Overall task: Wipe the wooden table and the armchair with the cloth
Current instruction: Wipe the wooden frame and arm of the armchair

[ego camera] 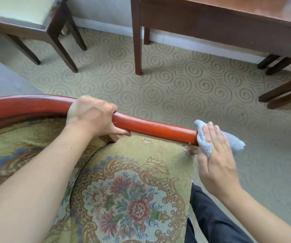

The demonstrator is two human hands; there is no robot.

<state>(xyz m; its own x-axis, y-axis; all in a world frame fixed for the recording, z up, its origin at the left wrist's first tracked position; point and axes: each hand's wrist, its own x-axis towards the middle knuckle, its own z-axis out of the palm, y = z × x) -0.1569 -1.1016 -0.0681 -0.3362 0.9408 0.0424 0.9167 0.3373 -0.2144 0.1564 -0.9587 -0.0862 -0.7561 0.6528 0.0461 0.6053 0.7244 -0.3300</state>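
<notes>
The armchair has a glossy red-brown wooden arm rail [155,128] curving from the left edge to the centre right, above a floral tapestry seat [129,195]. My left hand [92,116] grips the rail near its bend, fingers curled over the top. My right hand [216,155] presses a light blue cloth [205,142] against the rail's front end with straight fingers; part of the cloth sticks out to the right. The wooden table [220,23] stands at the top right, beyond the carpet.
A dark wooden chair with a pale seat [29,20] stands at the top left. More dark chair legs [281,64] show under and beside the table at right. Swirl-patterned carpet [176,88] lies between the armchair and the table. My dark trouser leg [211,220] is beside the seat.
</notes>
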